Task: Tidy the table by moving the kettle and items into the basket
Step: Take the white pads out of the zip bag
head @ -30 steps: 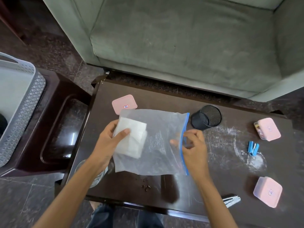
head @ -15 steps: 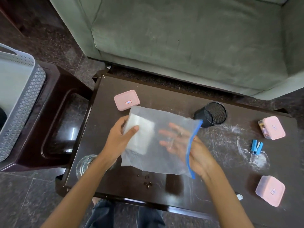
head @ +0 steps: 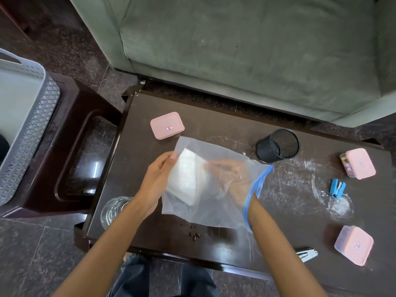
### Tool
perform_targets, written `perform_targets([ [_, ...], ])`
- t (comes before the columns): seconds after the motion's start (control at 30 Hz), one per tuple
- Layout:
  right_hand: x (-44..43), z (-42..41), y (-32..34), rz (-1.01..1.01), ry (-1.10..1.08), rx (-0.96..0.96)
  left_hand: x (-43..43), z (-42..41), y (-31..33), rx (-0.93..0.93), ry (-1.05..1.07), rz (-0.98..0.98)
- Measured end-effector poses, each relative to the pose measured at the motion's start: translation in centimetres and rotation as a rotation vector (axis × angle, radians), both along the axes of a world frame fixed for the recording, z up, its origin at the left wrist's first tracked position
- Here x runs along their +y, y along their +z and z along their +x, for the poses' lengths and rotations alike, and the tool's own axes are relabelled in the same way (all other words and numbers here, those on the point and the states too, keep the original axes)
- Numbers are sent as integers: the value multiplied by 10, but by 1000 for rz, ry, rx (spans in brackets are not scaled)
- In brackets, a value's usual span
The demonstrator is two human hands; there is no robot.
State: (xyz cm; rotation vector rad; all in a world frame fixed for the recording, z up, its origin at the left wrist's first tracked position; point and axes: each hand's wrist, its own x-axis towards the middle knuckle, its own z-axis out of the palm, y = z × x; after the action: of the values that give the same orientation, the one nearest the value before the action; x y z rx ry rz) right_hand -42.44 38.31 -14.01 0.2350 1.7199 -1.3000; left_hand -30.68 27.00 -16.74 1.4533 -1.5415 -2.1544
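Head view: bag (head: 205,211), limp, light, slippery. Our left hand (head: 157,185) pinches its corner; right hand (head: 231,179) inside it, fingers spread.

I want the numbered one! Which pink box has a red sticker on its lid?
The pink box at the table's far left corner, beyond the plastic bag. The other two pink boxes sit at the right end.

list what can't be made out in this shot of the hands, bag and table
Head view only:
- Grey lattice plastic basket: cut by the left edge, contents unseen.
- Right hand: inside the clear blue-zip plastic bag, blurred by film; grip unclear.
- Clear drinking glass: partly behind the left hand's forearm.
- Small dark bits on the dark wooden table: too small to identify.
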Motion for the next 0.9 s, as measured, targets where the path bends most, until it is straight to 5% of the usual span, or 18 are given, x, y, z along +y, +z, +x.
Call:
perform_targets([
  [0.2,-1,-9,-12,199,280,290,-13,0,-6,-47,106,-29],
  [0.27,3,-11,-13,182,208,299,-16,-1,-6,-59,91,-26],
  [0.4,-1,-21,-6,-51,-138,-48,-17,-1,-3,-16,41,56],
  [0.57,6,-19,-6,-78,39,76,-32,7,-2,80,-141,224],
  [0.7,24,-28,0,-270,-132,12,-60,13,-13,85,12,192],
  [0.9,33,-41,0,-292,-282,80,-109,35,-35,69,73,317],
])
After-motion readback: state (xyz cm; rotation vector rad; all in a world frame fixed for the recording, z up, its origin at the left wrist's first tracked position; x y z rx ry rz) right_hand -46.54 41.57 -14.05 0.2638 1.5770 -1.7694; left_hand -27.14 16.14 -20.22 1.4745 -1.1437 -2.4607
